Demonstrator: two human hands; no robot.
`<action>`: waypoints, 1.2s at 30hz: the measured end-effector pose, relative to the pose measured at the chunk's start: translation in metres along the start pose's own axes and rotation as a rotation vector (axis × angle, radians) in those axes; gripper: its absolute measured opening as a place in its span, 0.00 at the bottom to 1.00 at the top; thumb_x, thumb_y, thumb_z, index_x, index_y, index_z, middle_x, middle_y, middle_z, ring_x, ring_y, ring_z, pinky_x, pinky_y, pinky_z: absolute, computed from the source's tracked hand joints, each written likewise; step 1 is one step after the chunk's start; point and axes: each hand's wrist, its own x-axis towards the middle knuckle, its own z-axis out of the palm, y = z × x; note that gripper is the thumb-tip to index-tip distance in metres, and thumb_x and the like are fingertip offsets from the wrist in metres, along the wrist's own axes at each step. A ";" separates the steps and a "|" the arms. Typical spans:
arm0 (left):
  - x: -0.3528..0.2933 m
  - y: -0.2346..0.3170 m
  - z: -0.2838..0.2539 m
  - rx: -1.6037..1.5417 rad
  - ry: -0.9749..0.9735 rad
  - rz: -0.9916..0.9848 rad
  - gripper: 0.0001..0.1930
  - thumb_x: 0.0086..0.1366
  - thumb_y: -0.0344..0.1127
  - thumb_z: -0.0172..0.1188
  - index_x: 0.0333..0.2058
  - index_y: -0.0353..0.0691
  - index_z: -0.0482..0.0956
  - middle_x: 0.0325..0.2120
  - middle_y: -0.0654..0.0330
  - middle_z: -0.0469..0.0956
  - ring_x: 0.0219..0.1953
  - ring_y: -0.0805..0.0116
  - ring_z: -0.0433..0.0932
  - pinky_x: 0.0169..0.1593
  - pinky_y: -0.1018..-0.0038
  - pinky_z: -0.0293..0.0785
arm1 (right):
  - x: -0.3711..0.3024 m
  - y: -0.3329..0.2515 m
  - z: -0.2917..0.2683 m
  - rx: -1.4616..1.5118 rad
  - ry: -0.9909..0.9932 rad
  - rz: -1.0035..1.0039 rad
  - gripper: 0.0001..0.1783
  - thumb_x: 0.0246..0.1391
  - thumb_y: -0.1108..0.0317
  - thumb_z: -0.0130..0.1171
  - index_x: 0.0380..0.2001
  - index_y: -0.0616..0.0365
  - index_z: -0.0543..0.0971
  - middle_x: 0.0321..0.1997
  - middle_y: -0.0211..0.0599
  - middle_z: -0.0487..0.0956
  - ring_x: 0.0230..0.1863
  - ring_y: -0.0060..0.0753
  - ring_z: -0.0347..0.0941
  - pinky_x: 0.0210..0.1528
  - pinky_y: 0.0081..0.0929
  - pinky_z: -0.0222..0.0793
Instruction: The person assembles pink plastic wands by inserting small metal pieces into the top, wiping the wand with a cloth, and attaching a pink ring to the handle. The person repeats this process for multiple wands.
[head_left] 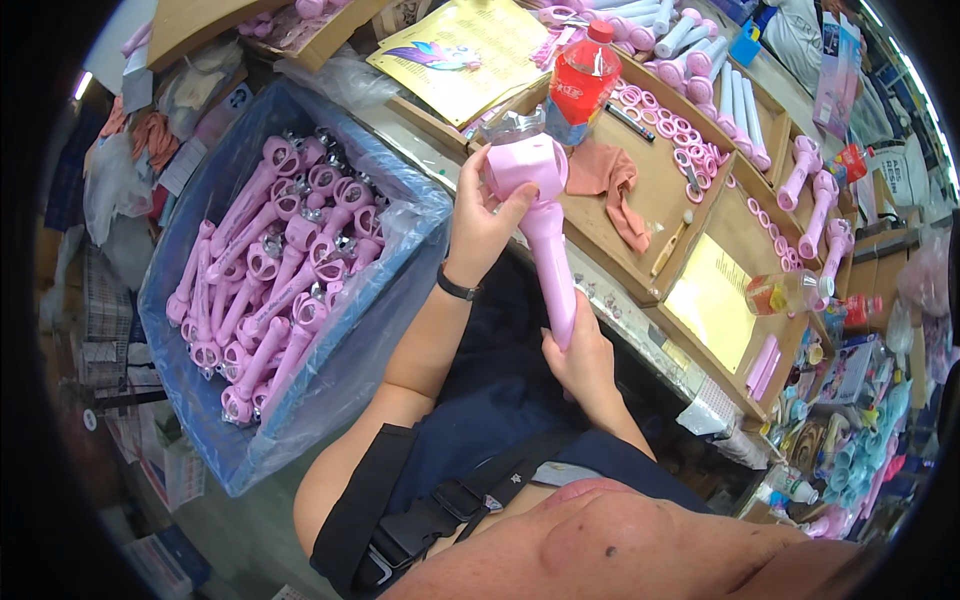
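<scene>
Between my hands a pink toy wand (pixel 548 250) slants across the middle of the view, its round head up and its handle down. My left hand (pixel 488 215) grips the wand's head, thumb across the front and fingers behind. Around the lower tip of the handle, my right hand (pixel 582 355) is closed. A clear, crown-like piece (pixel 512 126) shows at the top of the wand head. Many similar pink wands (pixel 265 255) lie heaped in a blue-lined bin (pixel 330 375) to my left.
Beyond my hands is a bench with shallow cardboard trays (pixel 650 275). They hold pink rings (pixel 680 130), an orange-pink cloth (pixel 608 180), a brush (pixel 672 245) and a yellow sheet (pixel 708 300). A red-labelled bottle (pixel 583 80) stands near the wand's head; another bottle (pixel 785 293) lies right.
</scene>
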 end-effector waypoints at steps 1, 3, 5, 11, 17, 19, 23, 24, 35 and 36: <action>0.001 0.000 0.000 0.005 0.018 -0.031 0.34 0.58 0.31 0.64 0.58 0.29 0.54 0.51 0.50 0.66 0.51 0.66 0.71 0.53 0.71 0.70 | -0.002 -0.001 0.001 -0.011 -0.008 0.012 0.38 0.44 0.68 0.62 0.59 0.57 0.58 0.42 0.55 0.75 0.35 0.57 0.76 0.34 0.43 0.74; 0.002 0.000 -0.002 -0.005 0.032 -0.062 0.33 0.59 0.31 0.63 0.57 0.29 0.55 0.49 0.51 0.68 0.48 0.66 0.73 0.51 0.73 0.72 | -0.005 -0.002 0.001 -0.019 -0.030 0.032 0.39 0.44 0.68 0.62 0.60 0.56 0.57 0.44 0.55 0.74 0.35 0.56 0.76 0.34 0.43 0.74; 0.002 -0.001 -0.004 0.030 0.008 -0.004 0.33 0.59 0.30 0.63 0.57 0.28 0.55 0.48 0.51 0.69 0.47 0.67 0.75 0.49 0.74 0.73 | -0.006 -0.002 0.001 -0.006 -0.044 0.029 0.39 0.44 0.68 0.62 0.60 0.56 0.57 0.43 0.55 0.74 0.35 0.56 0.76 0.35 0.43 0.74; 0.001 -0.001 -0.012 0.034 -0.045 -0.015 0.33 0.59 0.30 0.62 0.58 0.28 0.55 0.48 0.51 0.70 0.46 0.68 0.75 0.48 0.75 0.74 | -0.007 -0.001 -0.002 0.084 -0.101 0.067 0.41 0.44 0.68 0.62 0.61 0.57 0.56 0.45 0.55 0.73 0.39 0.55 0.76 0.37 0.42 0.74; 0.001 -0.003 -0.001 -0.194 0.015 0.041 0.33 0.61 0.39 0.61 0.59 0.32 0.56 0.49 0.57 0.69 0.50 0.68 0.72 0.52 0.71 0.71 | -0.003 -0.004 -0.001 0.041 0.023 -0.051 0.40 0.44 0.68 0.62 0.61 0.58 0.57 0.45 0.53 0.73 0.39 0.54 0.75 0.37 0.40 0.74; -0.009 -0.004 0.007 -0.369 0.018 -0.024 0.34 0.62 0.48 0.59 0.59 0.34 0.57 0.49 0.58 0.69 0.50 0.67 0.71 0.53 0.68 0.70 | -0.001 -0.005 0.000 0.011 0.048 -0.065 0.41 0.44 0.67 0.63 0.61 0.58 0.57 0.43 0.52 0.73 0.37 0.53 0.75 0.36 0.39 0.74; -0.021 -0.005 0.008 -0.683 -0.112 -0.283 0.43 0.56 0.69 0.50 0.59 0.39 0.59 0.49 0.51 0.71 0.47 0.62 0.74 0.51 0.65 0.72 | -0.004 -0.007 0.001 0.010 0.004 -0.106 0.42 0.44 0.66 0.64 0.62 0.58 0.57 0.40 0.50 0.72 0.35 0.51 0.75 0.35 0.37 0.73; -0.017 -0.006 0.005 -0.741 -0.004 -0.287 0.43 0.55 0.69 0.50 0.57 0.37 0.62 0.45 0.49 0.74 0.43 0.61 0.76 0.49 0.64 0.74 | -0.006 -0.006 0.001 0.045 -0.025 -0.138 0.43 0.44 0.66 0.64 0.62 0.58 0.57 0.39 0.50 0.72 0.36 0.51 0.75 0.35 0.37 0.73; -0.053 -0.004 0.027 -0.463 -0.318 -0.457 0.32 0.67 0.58 0.42 0.58 0.37 0.56 0.47 0.44 0.72 0.35 0.62 0.79 0.37 0.72 0.78 | -0.035 0.011 0.024 0.961 -0.227 0.219 0.36 0.51 0.69 0.62 0.61 0.62 0.58 0.44 0.35 0.73 0.42 0.23 0.71 0.45 0.24 0.68; -0.063 -0.005 0.033 -0.442 -0.366 -0.479 0.31 0.67 0.54 0.47 0.59 0.38 0.52 0.43 0.45 0.74 0.33 0.63 0.78 0.35 0.73 0.78 | -0.035 0.014 0.023 0.971 -0.165 0.185 0.34 0.52 0.66 0.62 0.59 0.62 0.60 0.43 0.35 0.73 0.40 0.22 0.71 0.41 0.23 0.69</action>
